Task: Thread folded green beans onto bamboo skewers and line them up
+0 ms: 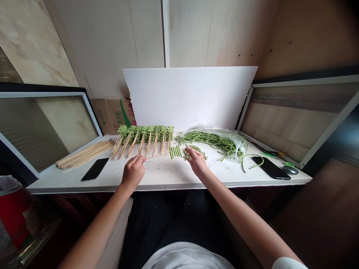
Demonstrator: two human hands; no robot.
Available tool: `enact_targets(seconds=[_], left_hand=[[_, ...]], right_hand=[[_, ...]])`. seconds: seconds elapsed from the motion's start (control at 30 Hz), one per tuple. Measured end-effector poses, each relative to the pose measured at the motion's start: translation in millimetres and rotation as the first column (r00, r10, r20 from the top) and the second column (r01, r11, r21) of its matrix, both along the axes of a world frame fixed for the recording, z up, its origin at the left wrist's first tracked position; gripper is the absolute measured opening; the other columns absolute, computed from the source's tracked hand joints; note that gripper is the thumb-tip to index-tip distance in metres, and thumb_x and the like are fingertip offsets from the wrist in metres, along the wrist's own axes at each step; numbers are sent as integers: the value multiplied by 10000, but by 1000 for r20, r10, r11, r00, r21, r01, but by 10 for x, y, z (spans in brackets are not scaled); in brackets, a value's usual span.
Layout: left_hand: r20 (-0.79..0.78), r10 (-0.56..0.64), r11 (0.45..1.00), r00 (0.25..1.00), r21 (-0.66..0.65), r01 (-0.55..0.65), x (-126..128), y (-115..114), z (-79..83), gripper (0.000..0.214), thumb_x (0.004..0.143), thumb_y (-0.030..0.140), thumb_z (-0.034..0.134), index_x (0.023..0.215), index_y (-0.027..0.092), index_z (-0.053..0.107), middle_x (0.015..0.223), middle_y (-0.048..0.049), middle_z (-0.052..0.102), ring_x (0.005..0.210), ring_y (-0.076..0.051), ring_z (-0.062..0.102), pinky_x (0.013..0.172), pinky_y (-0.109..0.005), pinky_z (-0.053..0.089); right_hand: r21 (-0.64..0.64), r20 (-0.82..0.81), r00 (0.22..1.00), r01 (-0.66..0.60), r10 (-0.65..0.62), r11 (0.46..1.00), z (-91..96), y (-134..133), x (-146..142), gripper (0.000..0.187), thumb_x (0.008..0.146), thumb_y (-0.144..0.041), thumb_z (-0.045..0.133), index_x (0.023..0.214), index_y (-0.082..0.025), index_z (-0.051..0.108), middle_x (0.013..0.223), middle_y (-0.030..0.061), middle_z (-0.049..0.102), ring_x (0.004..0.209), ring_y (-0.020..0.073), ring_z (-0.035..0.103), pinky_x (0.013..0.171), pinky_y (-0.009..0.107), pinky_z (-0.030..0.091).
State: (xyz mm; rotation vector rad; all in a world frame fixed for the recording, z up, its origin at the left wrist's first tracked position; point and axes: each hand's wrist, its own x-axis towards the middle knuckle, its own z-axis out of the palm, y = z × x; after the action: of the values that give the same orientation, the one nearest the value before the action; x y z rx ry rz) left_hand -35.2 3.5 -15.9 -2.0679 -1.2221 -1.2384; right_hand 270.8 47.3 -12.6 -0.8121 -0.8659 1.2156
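Pinching a thin bamboo skewer [158,155] at its near end between thumb and fingers, the left hand [134,171] holds it out roughly level, just above the white tabletop [165,175] and in front of the white foam board [190,97]. The right hand [197,161] closes in a tight pinch at the far end, among short cut pieces of green bean [175,151]; a neat row of these lines up along that end, though whether the skewer passes through them is hard to tell. A loose heap of more pieces [196,151] lies under the right hand. Toward the board's left end sits a long row of finished bean skewers [144,134], their bare sticks fanning toward the person. Along the board's lower edge to the right, a clear plastic bag [232,144] lies around long uncut green beans [207,139]. Farther left of the board lie a bundle of loose skewers [85,154] and a black phone [95,169], with a cardboard box [112,116] behind them. Farther right are a second black phone [270,167] and a computer mouse [290,170].
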Motion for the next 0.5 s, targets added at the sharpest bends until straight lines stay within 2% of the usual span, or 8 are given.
enact_targets(seconds=[0.3, 0.5], left_hand=[[40, 16, 999, 999, -43, -15, 6, 18, -46, 376, 762, -75, 423, 864, 214, 640, 868, -40, 763, 872, -213, 764, 731, -291, 580], [46, -70, 997, 996, -10, 70, 36, -19, -19, 392, 791, -78, 420, 917, 197, 670, 876, -47, 752, 883, -202, 764, 779, -285, 600]], right_hand=[[5, 23, 999, 24, -24, 1000, -4, -42, -66, 314, 712, -526, 878, 835, -253, 783, 1002, 93, 749, 891, 234, 639, 657, 330, 471], [2, 5, 1000, 7, -7, 1000, -7, -101, -143, 331, 661, -496, 917, 817, -239, 779, 969, 75, 735, 909, 221, 612, 661, 309, 444]])
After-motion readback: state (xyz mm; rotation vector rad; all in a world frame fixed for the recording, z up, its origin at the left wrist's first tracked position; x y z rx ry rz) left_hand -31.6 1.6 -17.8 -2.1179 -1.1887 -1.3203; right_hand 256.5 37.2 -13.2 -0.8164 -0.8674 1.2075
